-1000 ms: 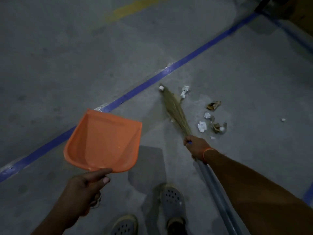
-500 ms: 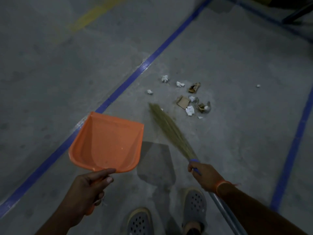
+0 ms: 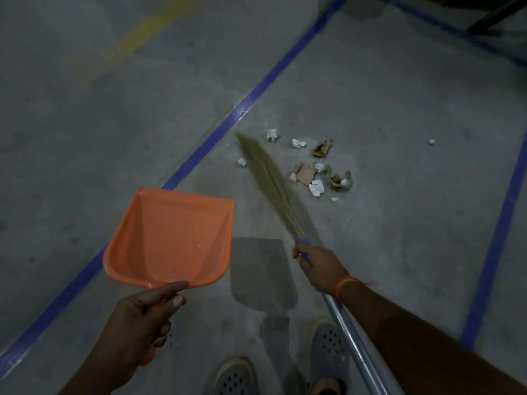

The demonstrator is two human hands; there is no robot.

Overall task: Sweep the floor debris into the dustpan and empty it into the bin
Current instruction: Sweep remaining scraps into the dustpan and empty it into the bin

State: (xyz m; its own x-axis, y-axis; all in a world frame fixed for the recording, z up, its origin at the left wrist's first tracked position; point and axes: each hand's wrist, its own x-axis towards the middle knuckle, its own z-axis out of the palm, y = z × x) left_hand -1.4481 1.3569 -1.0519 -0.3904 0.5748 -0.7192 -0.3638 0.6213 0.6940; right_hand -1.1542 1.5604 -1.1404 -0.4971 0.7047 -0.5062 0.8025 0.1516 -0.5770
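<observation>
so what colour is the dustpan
Orange, seen clearly in the head view: the dustpan.

The dustpan (image 3: 171, 238) is orange plastic, empty, held off the floor with its open mouth pointing away from the person; its shadow falls on the concrete to its right. The broom (image 3: 268, 183) has a tapering bundle of straw bristles, a blue collar and a metal shaft, and slants up-left, its tip near the blue line. The debris (image 3: 312, 173), crumpled white paper and torn brown cardboard scraps, lies scattered just right of the bristles, with one white bit (image 3: 432, 142) well apart to the right.
</observation>
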